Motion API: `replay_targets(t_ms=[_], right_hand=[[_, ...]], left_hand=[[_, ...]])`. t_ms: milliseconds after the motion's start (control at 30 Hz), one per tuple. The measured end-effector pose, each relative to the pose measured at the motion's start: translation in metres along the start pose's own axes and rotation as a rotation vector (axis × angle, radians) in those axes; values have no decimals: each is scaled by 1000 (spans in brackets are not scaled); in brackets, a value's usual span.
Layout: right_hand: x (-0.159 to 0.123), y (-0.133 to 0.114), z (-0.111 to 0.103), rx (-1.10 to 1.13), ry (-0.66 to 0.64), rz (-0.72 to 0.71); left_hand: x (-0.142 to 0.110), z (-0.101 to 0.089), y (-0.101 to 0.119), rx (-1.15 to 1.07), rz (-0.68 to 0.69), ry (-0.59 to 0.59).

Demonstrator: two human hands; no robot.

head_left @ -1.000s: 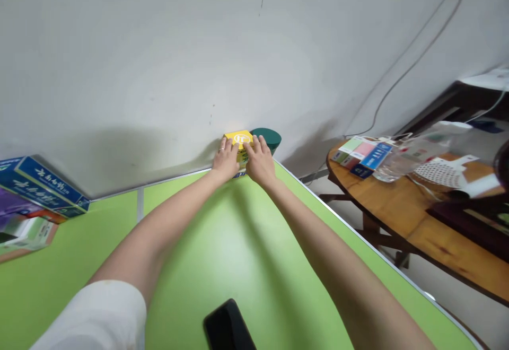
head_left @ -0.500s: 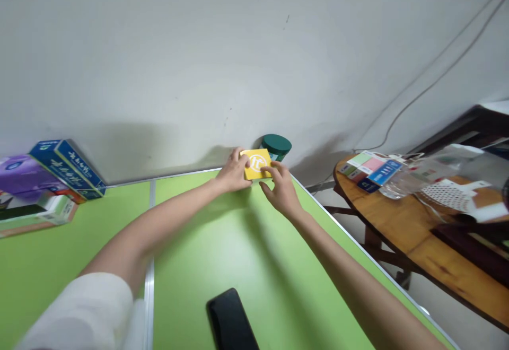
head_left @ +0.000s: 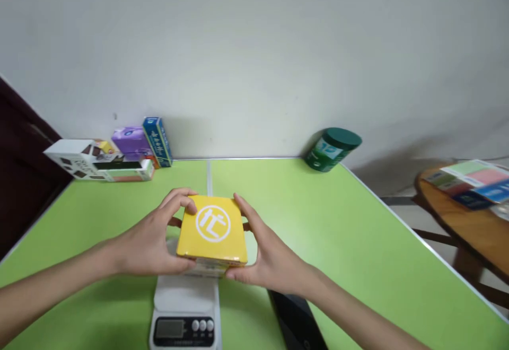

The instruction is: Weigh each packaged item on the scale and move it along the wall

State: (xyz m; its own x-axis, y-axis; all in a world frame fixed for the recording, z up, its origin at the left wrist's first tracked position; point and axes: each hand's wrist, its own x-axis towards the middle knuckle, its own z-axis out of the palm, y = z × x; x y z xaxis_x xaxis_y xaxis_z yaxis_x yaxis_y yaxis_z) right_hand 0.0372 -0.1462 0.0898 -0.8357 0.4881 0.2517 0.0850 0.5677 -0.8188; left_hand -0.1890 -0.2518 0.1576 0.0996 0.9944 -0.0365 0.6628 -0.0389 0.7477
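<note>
A yellow box (head_left: 212, 228) with a white round logo on top is held between both my hands just above a white kitchen scale (head_left: 186, 308). My left hand (head_left: 153, 240) grips the box's left side, fingers curled over its top edge. My right hand (head_left: 265, 253) grips its right side, thumb under the front corner. The box covers most of the scale's platform; whether it touches the platform cannot be told. The scale's display and three buttons face me at the lower edge.
A green-lidded canister (head_left: 331, 150) stands at the back right of the green table (head_left: 350, 244). Several boxes (head_left: 115, 156) lie at the back left. A black phone (head_left: 296, 321) lies beside the scale. A wooden round table (head_left: 469, 217) with coloured cards stands to the right.
Both hands have brought the yellow box from the table's far corner beside the canister back toward me, over the scale. The view has turned left, showing the scale.
</note>
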Motion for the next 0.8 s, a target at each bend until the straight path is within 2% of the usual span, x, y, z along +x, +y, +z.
replay_targets(t_ms=[100, 200, 333, 467, 600, 700, 800], right_hand=[[-1, -5, 35, -18, -23, -27], [-2, -5, 54, -50, -32, -29], [-5, -11, 52, -109, -88, 10], [-9, -20, 40, -181, -117, 81], [-7, -22, 43, -271, -139, 108], [3, -23, 52, -313, -100, 81], [24, -31, 59, -289, -47, 45]], left_hand=[[-34, 1, -19, -31, -28, 20], [-52, 5, -38, -65, -33, 2], [-63, 2, -55, -23, -46, -88], [-71, 1, -69, -121, -87, -91], [-71, 15, -79, -232, -101, -136], [-65, 25, -85, -331, -11, -38], [-64, 15, -90, -413, 88, 107]])
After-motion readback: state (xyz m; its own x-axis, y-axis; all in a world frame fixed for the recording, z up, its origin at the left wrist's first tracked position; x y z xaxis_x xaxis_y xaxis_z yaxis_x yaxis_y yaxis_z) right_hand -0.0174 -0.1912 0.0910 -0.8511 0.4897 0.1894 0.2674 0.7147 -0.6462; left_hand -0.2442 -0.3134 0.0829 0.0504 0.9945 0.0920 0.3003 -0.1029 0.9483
